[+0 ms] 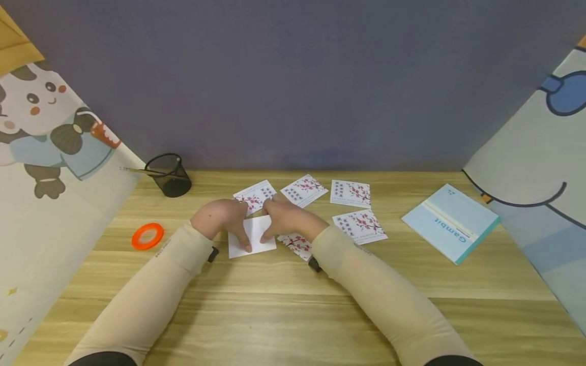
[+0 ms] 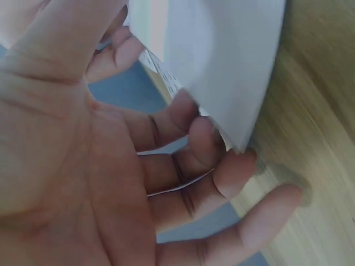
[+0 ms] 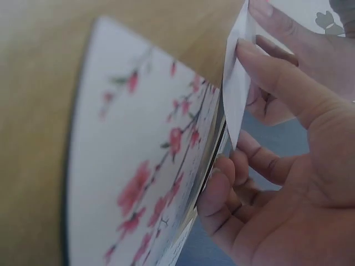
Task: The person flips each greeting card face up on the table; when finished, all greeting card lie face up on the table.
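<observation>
A plain white square of paper (image 1: 256, 236) lies in front of me with both hands at its far edge. My left hand (image 1: 224, 218) holds its left side, thumb on the white face. On the right side, my right hand (image 1: 286, 217) pinches it, thumb also on top. In the left wrist view, fingertips (image 2: 236, 169) curl at the edge of the paper (image 2: 222, 61). In the right wrist view the paper (image 3: 236, 88) stands tilted between thumb and fingers. A blossom-printed card (image 1: 296, 245) lies partly beneath the right wrist.
Several more blossom cards lie beyond and right of the hands, including one card (image 1: 350, 193) at the back. A light blue Gambit pack (image 1: 450, 221) is at right. At left are an orange tape ring (image 1: 147, 236) and a black mesh cup (image 1: 176, 185) with a thin stick.
</observation>
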The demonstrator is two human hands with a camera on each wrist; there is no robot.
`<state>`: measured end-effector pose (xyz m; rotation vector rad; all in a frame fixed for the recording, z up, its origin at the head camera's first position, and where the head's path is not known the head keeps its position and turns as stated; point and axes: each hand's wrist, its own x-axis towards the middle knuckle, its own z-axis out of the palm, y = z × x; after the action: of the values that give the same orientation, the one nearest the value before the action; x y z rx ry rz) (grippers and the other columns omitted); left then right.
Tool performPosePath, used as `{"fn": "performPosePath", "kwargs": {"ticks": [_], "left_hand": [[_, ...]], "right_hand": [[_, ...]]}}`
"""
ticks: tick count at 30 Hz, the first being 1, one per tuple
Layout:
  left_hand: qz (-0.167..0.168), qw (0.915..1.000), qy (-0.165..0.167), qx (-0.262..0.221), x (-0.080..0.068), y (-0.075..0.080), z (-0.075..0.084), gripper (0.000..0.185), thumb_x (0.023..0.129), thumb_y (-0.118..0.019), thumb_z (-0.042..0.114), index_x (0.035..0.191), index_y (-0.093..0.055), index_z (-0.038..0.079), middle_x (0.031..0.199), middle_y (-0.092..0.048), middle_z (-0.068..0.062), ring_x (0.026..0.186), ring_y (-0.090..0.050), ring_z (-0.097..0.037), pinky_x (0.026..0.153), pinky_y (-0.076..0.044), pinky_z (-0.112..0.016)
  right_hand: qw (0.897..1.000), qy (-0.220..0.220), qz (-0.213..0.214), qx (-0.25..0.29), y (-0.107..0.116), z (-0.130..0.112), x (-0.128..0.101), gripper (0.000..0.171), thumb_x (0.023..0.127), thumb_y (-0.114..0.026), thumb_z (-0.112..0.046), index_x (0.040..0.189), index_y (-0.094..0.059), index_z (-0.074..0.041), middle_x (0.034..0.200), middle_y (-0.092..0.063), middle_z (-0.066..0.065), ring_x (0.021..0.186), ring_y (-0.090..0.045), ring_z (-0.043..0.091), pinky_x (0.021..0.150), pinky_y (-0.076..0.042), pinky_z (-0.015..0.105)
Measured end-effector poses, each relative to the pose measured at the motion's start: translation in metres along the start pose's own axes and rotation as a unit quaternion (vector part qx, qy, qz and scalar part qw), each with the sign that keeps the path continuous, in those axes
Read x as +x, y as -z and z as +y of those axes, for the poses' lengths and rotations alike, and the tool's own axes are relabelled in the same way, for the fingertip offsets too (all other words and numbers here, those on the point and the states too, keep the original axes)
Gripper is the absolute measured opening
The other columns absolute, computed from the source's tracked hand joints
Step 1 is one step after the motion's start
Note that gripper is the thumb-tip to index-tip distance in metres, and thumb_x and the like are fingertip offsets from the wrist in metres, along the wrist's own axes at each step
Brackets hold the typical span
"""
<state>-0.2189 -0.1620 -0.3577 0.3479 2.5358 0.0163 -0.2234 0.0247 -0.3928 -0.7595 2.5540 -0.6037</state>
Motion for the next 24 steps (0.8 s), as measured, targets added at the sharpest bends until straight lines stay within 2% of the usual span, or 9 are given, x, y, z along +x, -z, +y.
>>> {"fn": "performPosePath", "kwargs": {"ticks": [4,7,9,11,15,19,24], "left_hand": [[-0.015,0.9991,-0.035,-0.017,0.006,0.002,-0.013,0.076,0.074,-0.094,0.054,0.119,-0.062,0.002,0.105,-0.066,-0.006,0.092,-0.059,-0.020,0.086,-0.056,-0.038],[-0.037,0.9948,-0.058,-0.075,0.013,0.002,-0.030,0.057,0.083,-0.090,0.047,0.110,-0.062,0.005,0.095,-0.062,-0.003,0.079,-0.056,-0.015,0.072,-0.050,-0.029],[-0.054,0.9874,-0.067,-0.133,0.016,0.001,-0.040,0.049,0.086,-0.089,0.040,0.107,-0.060,0.006,0.095,-0.060,-0.002,0.077,-0.057,-0.013,0.069,-0.051,-0.026],[-0.069,0.9781,-0.075,-0.181,0.019,-0.001,-0.048,0.045,0.089,-0.087,0.035,0.108,-0.060,0.005,0.100,-0.062,-0.004,0.079,-0.062,-0.013,0.071,-0.058,-0.026],[-0.096,0.9603,-0.097,-0.243,0.021,-0.001,-0.054,0.044,0.091,-0.084,0.030,0.114,-0.059,0.003,0.113,-0.063,-0.010,0.093,-0.070,-0.017,0.082,-0.066,-0.032],[-0.103,0.9515,-0.107,-0.269,0.019,0.001,-0.055,0.041,0.093,-0.081,0.027,0.116,-0.058,0.002,0.116,-0.063,-0.011,0.094,-0.070,-0.017,0.083,-0.066,-0.032],[-0.091,0.9467,-0.119,-0.285,0.020,0.005,-0.055,0.039,0.094,-0.080,0.023,0.117,-0.056,0.001,0.111,-0.063,-0.008,0.089,-0.069,-0.014,0.079,-0.063,-0.028]], "right_hand": [[1.000,-0.011,0.003,0.010,-0.001,0.001,-0.002,0.065,0.083,-0.093,-0.034,0.132,-0.058,-0.011,0.132,-0.049,0.008,0.117,-0.057,0.022,0.107,-0.055,0.039],[1.000,-0.015,0.001,0.010,-0.002,0.001,-0.002,0.069,0.084,-0.092,-0.035,0.137,-0.055,-0.011,0.137,-0.050,0.009,0.123,-0.057,0.024,0.111,-0.054,0.040],[1.000,-0.015,0.001,0.009,-0.002,0.001,-0.002,0.072,0.085,-0.092,-0.036,0.140,-0.054,-0.009,0.140,-0.054,0.010,0.127,-0.058,0.025,0.113,-0.053,0.041],[1.000,-0.017,0.000,0.013,-0.002,0.001,-0.001,0.075,0.085,-0.092,-0.035,0.142,-0.052,-0.007,0.140,-0.058,0.010,0.127,-0.059,0.025,0.113,-0.053,0.041],[0.999,-0.028,-0.002,0.029,0.000,0.001,-0.001,0.079,0.085,-0.092,-0.034,0.145,-0.050,-0.005,0.140,-0.063,0.011,0.122,-0.064,0.026,0.107,-0.056,0.040],[0.998,-0.039,-0.002,0.050,0.003,0.000,-0.005,0.080,0.087,-0.090,-0.034,0.147,-0.045,-0.005,0.140,-0.063,0.014,0.121,-0.065,0.027,0.107,-0.057,0.043],[0.995,-0.050,0.018,0.083,0.008,0.000,-0.007,0.071,0.090,-0.087,-0.030,0.142,-0.044,-0.007,0.128,-0.064,0.015,0.113,-0.064,0.027,0.105,-0.056,0.044]]}}
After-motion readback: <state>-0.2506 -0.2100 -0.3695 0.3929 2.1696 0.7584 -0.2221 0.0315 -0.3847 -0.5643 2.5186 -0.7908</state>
